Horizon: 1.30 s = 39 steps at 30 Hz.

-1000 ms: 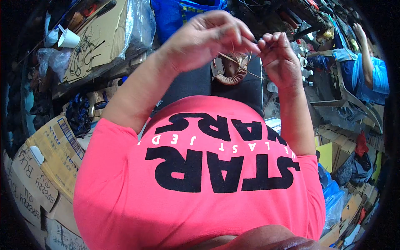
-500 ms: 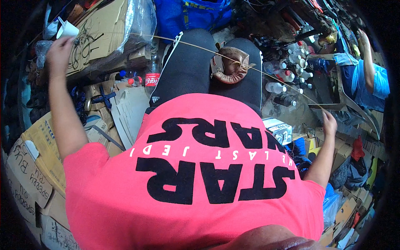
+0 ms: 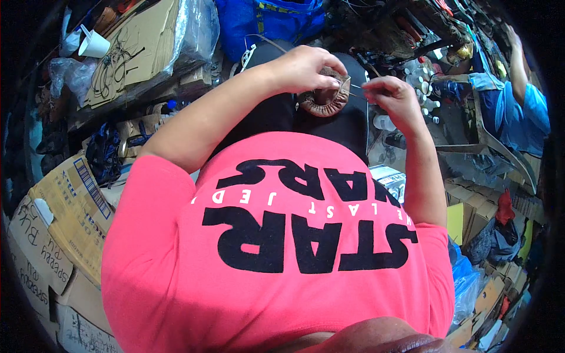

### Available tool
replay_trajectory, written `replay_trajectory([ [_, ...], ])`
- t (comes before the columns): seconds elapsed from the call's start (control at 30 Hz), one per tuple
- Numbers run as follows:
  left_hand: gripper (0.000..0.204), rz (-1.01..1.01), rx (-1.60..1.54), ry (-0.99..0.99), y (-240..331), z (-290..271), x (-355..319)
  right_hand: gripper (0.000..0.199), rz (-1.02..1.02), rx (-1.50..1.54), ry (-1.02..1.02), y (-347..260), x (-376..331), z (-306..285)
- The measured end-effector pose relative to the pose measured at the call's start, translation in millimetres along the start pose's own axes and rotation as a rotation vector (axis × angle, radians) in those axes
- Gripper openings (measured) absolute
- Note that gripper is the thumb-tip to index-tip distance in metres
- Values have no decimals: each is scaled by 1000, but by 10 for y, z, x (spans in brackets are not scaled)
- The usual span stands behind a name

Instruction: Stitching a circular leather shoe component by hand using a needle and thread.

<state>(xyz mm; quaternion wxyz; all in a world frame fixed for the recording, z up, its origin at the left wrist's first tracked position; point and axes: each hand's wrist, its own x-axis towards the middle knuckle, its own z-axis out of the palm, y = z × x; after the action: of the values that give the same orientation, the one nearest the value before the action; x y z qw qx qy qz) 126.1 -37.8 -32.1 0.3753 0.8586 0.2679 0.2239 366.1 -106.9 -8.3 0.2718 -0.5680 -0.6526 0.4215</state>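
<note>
A brown leather moccasin-style shoe (image 3: pixel 323 105) with a gathered, stitched edge rests on my dark-trousered thighs. My left hand (image 3: pixel 309 69) lies over its far side, fingers bent and gripping the leather. Just to the right, my right hand (image 3: pixel 393 99) pinches thin strands at the shoe's edge. These strands look like thread (image 3: pixel 355 90); whether a needle is among them I cannot make out. A loose loop of light cord (image 3: pixel 265 39) curves up beyond my left wrist. The left fingers hide part of the shoe.
To the left, a white cup (image 3: pixel 95 44) stands by flat cardboard (image 3: pixel 138 50) with dark cords on it. A blue bag (image 3: pixel 282 23) lies ahead. Several bottles (image 3: pixel 425 88) crowd the right, near another person in a blue shirt (image 3: pixel 532 120). Cardboard boxes (image 3: pixel 44 253) are stacked at lower left.
Both my hands have come inward from wide apart, the left from beside the white cup to the shoe. The long thread stretched across my lap is no longer taut.
</note>
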Motion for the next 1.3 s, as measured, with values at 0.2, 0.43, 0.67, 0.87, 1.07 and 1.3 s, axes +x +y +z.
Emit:
replay_trajectory([
  [0.2, 24, -209, -124, -346, -24, -6, 242, 15, -13, -98, -56, 82, 187, 14],
  [0.43, 16, -350, -533, -373, -182, 88, 217, 12, -50, -114, -139, 111, 222, 39],
  [0.67, 19, -407, -801, -356, -239, 154, 162, 11, -67, 86, -65, 268, 74, 243],
  [0.87, 28, -433, -874, -434, -260, 141, 150, 14, -84, -36, 90, 93, -147, 350],
  [1.07, 31, -404, -827, -506, -277, 166, 178, 17, -93, -442, 43, -236, -186, 313],
  [1.3, 31, -284, -641, -640, -260, 130, 230, 16, -316, -821, -205, -445, 82, 196],
])
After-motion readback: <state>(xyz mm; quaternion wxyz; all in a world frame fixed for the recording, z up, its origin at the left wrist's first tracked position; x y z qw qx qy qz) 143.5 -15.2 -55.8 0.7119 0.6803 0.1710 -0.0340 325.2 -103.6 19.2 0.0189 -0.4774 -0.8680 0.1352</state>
